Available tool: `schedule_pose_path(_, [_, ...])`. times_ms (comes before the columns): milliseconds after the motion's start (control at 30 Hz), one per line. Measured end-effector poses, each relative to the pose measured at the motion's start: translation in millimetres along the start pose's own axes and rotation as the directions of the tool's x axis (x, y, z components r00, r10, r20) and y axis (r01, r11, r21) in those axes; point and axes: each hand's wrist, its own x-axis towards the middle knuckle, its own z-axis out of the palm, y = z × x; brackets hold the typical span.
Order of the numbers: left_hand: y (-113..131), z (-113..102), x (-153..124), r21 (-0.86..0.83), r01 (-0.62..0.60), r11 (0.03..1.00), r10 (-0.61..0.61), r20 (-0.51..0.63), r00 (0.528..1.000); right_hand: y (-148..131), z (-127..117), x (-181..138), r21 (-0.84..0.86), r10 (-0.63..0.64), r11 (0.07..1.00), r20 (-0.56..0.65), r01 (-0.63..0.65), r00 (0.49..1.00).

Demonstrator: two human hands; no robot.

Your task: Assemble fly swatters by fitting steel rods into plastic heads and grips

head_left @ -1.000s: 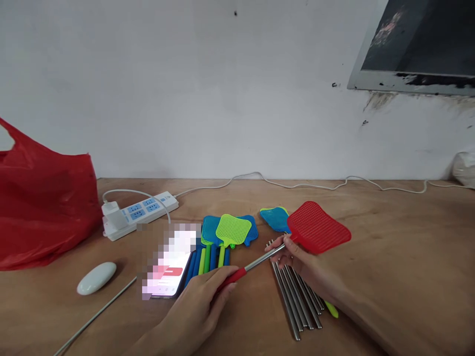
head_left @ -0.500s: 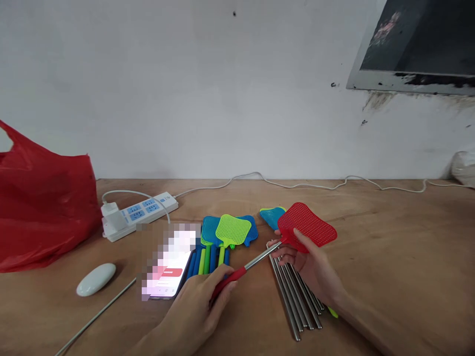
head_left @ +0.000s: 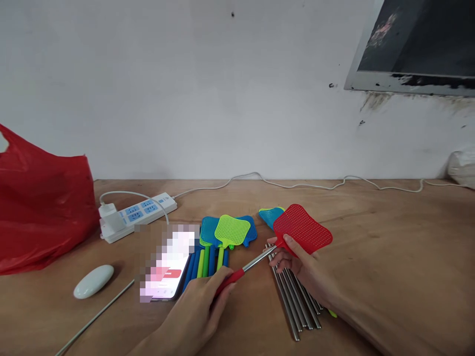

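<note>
The red fly swatter (head_left: pixel 260 258) slants across the middle of the scene, its mesh head (head_left: pixel 303 228) at the far right end and its handle (head_left: pixel 233 278) at the near left; the left hand (head_left: pixel 202 306) is wrapped around that handle, while the right hand (head_left: pixel 306 271) pinches the neck of the head between thumb and fingers. The likeliest trouble is at that neck: a sideways twist or an off-line push could bend the plastic or let the metal shaft slip, and how firmly it is seated cannot be seen. Loose steel rods (head_left: pixel 293 296) lie just below the right hand, so a dipping wrist could set them rolling; whether its fingers touch them is unclear. On the left, a lit phone (head_left: pixel 168 269) and the coloured handles (head_left: pixel 205 262) sit close to the left hand and could be nudged if it swings outward. Beyond these, blue and lime mesh heads (head_left: pixel 232 230) crowd the far middle. A white power strip (head_left: pixel 143 213), a white oval object (head_left: pixel 93 282) and a red bag (head_left: pixel 44 212) take up the left of the wooden table (head_left: pixel 389 257)
</note>
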Motion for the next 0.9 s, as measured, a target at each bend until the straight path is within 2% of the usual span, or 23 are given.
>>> schedule_pose_path(300, [7,-3,-1,0.008,0.01,1.0,-0.01,0.055,0.998,-13,8,-10,-0.043,0.016,0.999,0.186,-0.008,0.982])
schedule_pose_path(400, [10,-9,-1,-0.026,-0.039,0.999,0.039,0.017,0.999,-15,6,-7,-0.029,-0.007,1.0,0.105,0.01,0.994])
schedule_pose_path(500, [12,-14,0,-0.026,-0.076,0.997,0.074,-0.065,0.995,-19,-8,4,-0.043,-0.028,0.999,-0.09,0.024,0.996])
schedule_pose_path(533, [12,-16,1,-0.023,-0.079,0.997,0.077,-0.069,0.995,-21,-14,8,-0.096,-0.049,0.995,-0.14,0.036,0.989])
schedule_pose_path(600, [12,-16,3,-0.024,-0.083,0.996,0.082,-0.037,0.996,-24,-26,17,-0.347,-0.131,0.935,-0.135,0.077,0.982])
schedule_pose_path(733, [8,-13,5,-0.027,-0.1,0.995,0.101,0.036,0.994,-25,-46,28,-0.534,-0.195,0.839,-0.109,0.108,0.975])
schedule_pose_path(900, [5,-10,5,0.021,-0.078,0.997,0.077,0.057,0.995,-23,-61,35,-0.725,-0.341,0.663,-0.068,0.188,0.938])
